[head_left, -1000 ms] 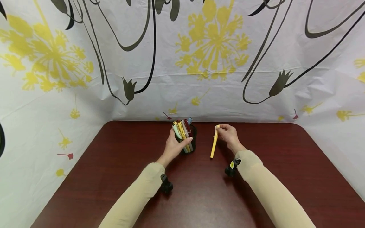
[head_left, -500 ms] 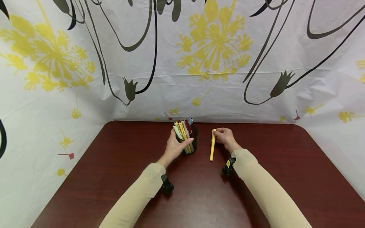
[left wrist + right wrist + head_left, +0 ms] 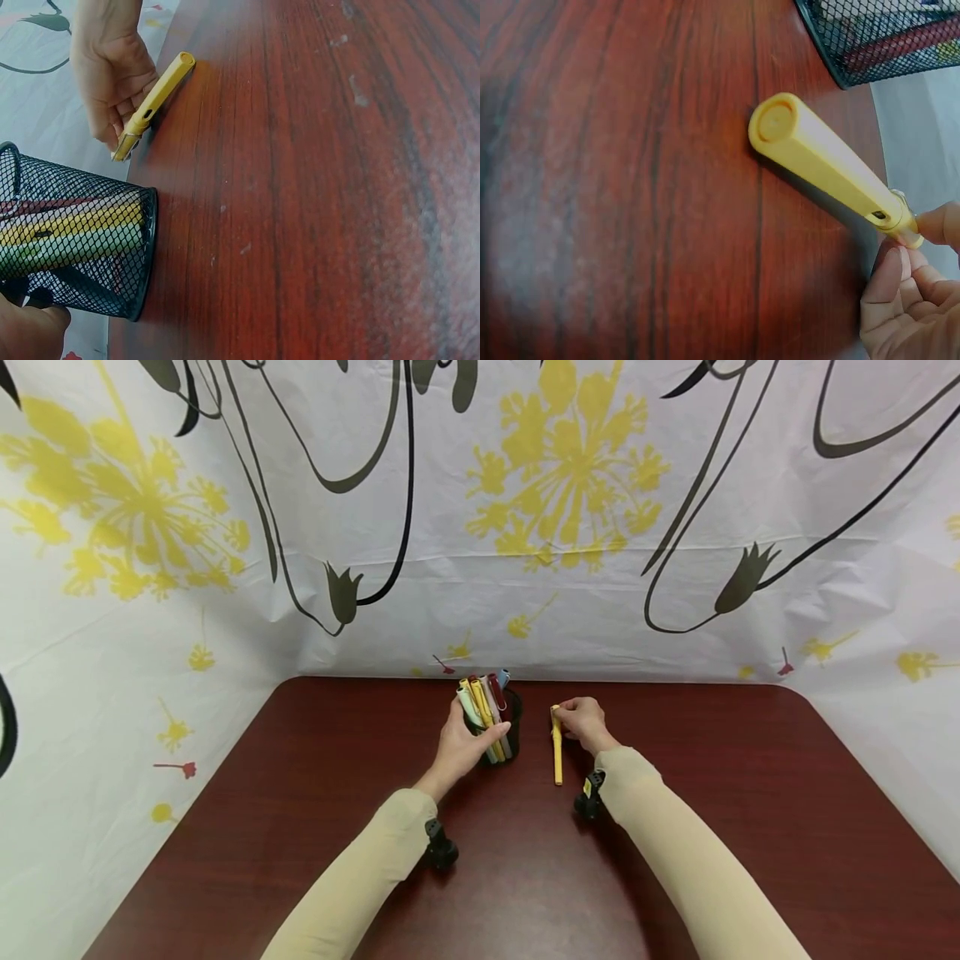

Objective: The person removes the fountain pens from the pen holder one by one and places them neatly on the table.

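My left hand (image 3: 459, 747) grips a black mesh pen cup (image 3: 514, 727) from its left side, with the thumb across the front. Several pens (image 3: 480, 706), in yellow, pale green, dark red and others, stand leaning in the cup. To the right of it, my right hand (image 3: 587, 724) pinches a yellow pen (image 3: 557, 756) between thumb and fingertips at its clip end. In the right wrist view the pen's wide round end (image 3: 774, 121) points away from the fingers, low over the table. The left wrist view shows only part of the left hand (image 3: 30, 334) beside the mesh.
The dark red wooden table (image 3: 322, 827) has rounded far corners. Behind and beside it hangs a white sheet (image 3: 450, 527) printed with yellow flowers and dark stems. Small black wrist cameras (image 3: 439, 846) sit on both beige sleeves (image 3: 360, 868).
My right hand has moved left and slightly nearer to me with the yellow pen, bringing it closer to the cup. The pen's tilt has changed. The left hand keeps its hold on the cup.
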Tool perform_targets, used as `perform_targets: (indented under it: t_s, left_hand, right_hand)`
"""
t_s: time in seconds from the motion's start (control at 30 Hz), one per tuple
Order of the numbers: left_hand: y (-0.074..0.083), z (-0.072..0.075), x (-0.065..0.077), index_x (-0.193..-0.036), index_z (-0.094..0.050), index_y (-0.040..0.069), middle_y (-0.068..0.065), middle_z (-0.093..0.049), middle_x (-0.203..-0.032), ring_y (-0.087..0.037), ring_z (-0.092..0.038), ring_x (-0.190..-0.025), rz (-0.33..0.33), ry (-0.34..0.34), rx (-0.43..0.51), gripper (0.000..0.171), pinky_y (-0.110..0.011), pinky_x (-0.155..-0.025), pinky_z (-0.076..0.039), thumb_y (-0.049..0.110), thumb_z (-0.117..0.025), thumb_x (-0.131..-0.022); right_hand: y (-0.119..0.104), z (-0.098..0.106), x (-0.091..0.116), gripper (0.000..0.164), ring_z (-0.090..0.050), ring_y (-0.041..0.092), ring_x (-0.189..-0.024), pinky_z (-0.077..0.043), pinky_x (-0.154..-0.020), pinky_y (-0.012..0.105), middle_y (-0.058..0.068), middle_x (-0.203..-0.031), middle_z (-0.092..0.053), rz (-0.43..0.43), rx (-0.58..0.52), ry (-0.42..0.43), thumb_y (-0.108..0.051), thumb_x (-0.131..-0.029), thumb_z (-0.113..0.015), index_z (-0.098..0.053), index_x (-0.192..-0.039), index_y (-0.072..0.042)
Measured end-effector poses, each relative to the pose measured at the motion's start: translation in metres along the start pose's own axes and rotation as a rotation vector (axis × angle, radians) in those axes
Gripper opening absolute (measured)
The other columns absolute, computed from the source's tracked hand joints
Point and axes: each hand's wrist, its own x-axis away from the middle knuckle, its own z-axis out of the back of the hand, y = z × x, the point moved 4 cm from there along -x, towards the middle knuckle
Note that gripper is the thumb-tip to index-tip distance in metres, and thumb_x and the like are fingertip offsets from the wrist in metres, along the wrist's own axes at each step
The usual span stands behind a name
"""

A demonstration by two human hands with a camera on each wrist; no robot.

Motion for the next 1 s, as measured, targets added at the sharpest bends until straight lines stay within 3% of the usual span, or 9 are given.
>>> perform_targets:
  t_s: [0.17,0.33,0.8,1.0]
  left_hand:
    - [-0.0007,0.0004,0.0001,-0.150,-0.014,0.011,-0.015,-0.042,-0.140,-0.028,-0.045,-0.126,-0.013,0.000,0.011,0.092,-0.046,-0.100,-0.041,0.038,-0.070,-0.083]
    - [-0.0015,0.0003,-0.0002,-0.150,-0.014,0.011,-0.015,-0.043,-0.139,-0.028,-0.045,-0.125,-0.010,-0.001,0.019,0.092,-0.046,-0.099,-0.041,0.039,-0.070,-0.083]
    - [-0.0016,-0.0001,-0.0004,-0.151,-0.012,0.011,-0.015,-0.038,-0.144,-0.028,-0.041,-0.130,-0.006,-0.009,0.015,0.094,-0.047,-0.101,-0.039,0.040,-0.070,-0.083]
    - [-0.0018,-0.0006,-0.0011,-0.151,-0.012,0.011,-0.016,-0.039,-0.143,-0.029,-0.042,-0.129,-0.005,-0.005,0.014,0.094,-0.047,-0.101,-0.039,0.040,-0.070,-0.083]
  right_hand:
    - [-0.0019,-0.0030,0.0009,0.026,-0.062,0.021,-0.080,-0.054,-0.065,0.030,0.020,-0.104,-0.063,0.023,0.090,0.026,-0.015,-0.092,-0.058,-0.064,-0.107,0.005]
    - [-0.0050,-0.0057,0.0035,0.023,-0.063,0.022,-0.075,-0.054,-0.059,0.026,0.022,-0.107,-0.063,0.057,0.160,0.055,-0.014,-0.091,-0.060,-0.065,-0.103,0.004]
    - [-0.0072,-0.0062,0.0054,0.025,-0.066,0.027,-0.075,-0.054,-0.060,0.028,0.024,-0.106,-0.063,0.086,0.241,0.082,-0.012,-0.091,-0.059,-0.062,-0.107,0.006]
    - [-0.0097,-0.0074,0.0079,0.024,-0.064,0.029,-0.082,-0.052,-0.070,0.037,0.023,-0.106,-0.064,0.155,0.361,0.092,-0.012,-0.089,-0.059,-0.064,-0.105,0.005]
